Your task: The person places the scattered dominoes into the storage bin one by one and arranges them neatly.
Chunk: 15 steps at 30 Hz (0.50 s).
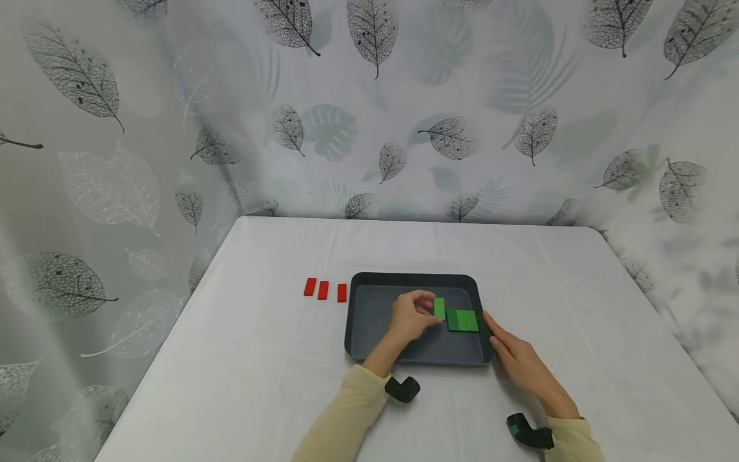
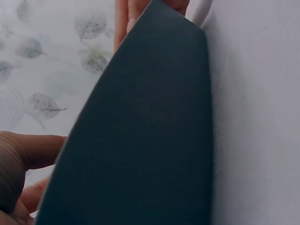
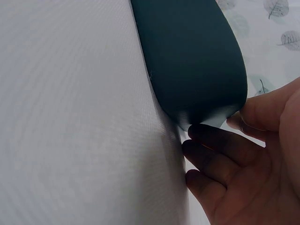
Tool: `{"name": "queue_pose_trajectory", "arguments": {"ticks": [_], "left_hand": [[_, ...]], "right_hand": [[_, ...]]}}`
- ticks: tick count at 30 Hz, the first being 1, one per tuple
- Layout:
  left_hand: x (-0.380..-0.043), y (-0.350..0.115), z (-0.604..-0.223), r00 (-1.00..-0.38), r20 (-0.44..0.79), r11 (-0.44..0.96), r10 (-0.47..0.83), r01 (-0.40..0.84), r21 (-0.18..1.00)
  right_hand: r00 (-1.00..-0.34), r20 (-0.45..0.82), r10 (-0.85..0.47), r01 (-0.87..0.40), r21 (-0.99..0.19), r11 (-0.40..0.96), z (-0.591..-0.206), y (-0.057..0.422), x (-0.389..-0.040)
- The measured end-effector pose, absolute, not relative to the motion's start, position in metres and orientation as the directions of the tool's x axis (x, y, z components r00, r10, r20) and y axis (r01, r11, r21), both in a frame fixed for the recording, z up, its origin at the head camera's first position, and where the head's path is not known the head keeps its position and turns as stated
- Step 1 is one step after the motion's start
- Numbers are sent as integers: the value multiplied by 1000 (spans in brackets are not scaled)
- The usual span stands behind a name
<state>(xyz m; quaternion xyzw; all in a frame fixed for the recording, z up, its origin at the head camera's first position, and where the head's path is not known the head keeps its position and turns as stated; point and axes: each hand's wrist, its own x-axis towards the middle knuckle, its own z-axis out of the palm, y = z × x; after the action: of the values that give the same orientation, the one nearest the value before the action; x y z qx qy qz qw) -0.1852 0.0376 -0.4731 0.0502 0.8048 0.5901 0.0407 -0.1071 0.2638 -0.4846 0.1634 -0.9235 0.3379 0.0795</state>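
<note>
In the head view, a shallow dark grey baking tray (image 1: 375, 333) lies on the white-covered table. My left hand (image 1: 411, 316) is over the middle of the tray and pinches a small green rectangular block (image 1: 439, 308) between thumb and fingers. Just right of that block, more green blocks (image 1: 466, 321) sit side by side on the tray floor. My right hand (image 1: 522, 362) grips the tray's right edge, thumb at the rim. The right wrist view has the fingertips (image 3: 199, 131) against the tray's outer wall; the left wrist view mostly catches the tray's outer side (image 2: 150, 117).
Three red rectangular blocks (image 1: 323, 290) lie in a loose row on the table, left of the tray. The white tablecloth (image 1: 242, 359) spreads around it. A leaf-patterned curtain (image 1: 369, 115) hangs behind the table and along its sides.
</note>
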Motion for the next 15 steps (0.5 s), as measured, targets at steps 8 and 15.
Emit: {"name": "queue_pose_trajectory", "arguments": {"ticks": [8, 15], "left_hand": [[-185, 49, -478, -995, -39, 398, 93, 1, 917], [-182, 54, -476, -997, -22, 504, 80, 21, 864]], "right_hand": [[-934, 258, -249, -357, -600, 716, -483, 264, -107], [-934, 256, -251, -357, -604, 713, -484, 264, -107]]}}
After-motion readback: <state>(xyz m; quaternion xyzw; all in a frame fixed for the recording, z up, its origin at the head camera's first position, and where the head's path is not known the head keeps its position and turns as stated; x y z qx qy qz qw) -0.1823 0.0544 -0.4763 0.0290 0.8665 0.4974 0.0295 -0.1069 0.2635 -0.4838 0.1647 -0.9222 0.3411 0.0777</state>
